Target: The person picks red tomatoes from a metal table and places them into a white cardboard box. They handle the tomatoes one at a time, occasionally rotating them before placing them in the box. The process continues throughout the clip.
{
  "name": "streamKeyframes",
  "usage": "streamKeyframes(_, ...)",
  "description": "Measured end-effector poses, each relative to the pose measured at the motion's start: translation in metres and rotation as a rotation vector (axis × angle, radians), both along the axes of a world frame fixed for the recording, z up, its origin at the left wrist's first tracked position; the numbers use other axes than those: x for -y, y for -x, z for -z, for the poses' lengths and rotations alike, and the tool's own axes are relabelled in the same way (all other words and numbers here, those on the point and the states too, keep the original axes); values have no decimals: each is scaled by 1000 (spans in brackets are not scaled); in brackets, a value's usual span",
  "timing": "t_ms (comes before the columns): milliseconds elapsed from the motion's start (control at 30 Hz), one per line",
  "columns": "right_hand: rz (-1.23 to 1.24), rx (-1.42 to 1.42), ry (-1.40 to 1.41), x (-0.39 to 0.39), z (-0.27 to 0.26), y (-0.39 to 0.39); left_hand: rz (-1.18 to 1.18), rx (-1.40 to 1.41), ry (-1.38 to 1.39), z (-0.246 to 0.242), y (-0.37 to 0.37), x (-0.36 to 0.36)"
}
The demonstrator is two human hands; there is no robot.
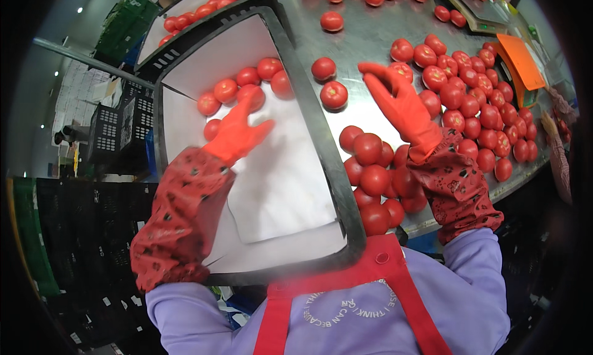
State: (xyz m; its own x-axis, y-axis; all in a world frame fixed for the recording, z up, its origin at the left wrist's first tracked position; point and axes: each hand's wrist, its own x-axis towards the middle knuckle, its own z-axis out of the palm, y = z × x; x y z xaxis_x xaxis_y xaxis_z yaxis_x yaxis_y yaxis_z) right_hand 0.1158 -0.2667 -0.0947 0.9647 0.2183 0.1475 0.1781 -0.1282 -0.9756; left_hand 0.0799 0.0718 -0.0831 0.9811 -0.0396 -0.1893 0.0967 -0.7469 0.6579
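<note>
My left hand (pixel 238 130), in an orange-red rubber glove, reaches into a black plastic crate (pixel 303 104) lined with white paper (pixel 287 179). Its fingertips overlap a red tomato (pixel 252 97) in the crate's far row, while the thumb stands apart from it. Several more tomatoes (pixel 225 91) lie along that end of the crate. Over the steel table, my right hand (pixel 396 102), gloved alike, has thumb and fingers apart with nothing between them. Two loose tomatoes (pixel 333 95) lie to its left, and a large group of tomatoes (pixel 451 96) spreads to its right.
A tomato heap (pixel 374 180) sits against the crate's right side. Beyond the crate is another lined crate (pixel 185 7) with tomatoes. A scale (pixel 477 9) and an orange plastic piece (pixel 521 63) stand on the steel table (pixel 305 35). Black crates (pixel 102 128) stand left; another person's arm (pixel 558 155) shows right.
</note>
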Motion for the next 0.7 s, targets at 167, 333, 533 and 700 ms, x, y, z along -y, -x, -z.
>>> streamKeyframes(167, -159, 180, -481, -78, -59, 4, 305, 260, -556, 23, -71, 37)
streamKeyframes(333, -327, 683, 48, -133, -64, 19, 278, 144, -619, 38, -90, 33)
streamKeyframes(533, -266, 635, -44, -134, -52, 17, 185, 147, -245, 15, -71, 10)
streamKeyframes(700, -174, 572, -43, -134, -56, 18, -194, -44, 776, -38, -16, 4)
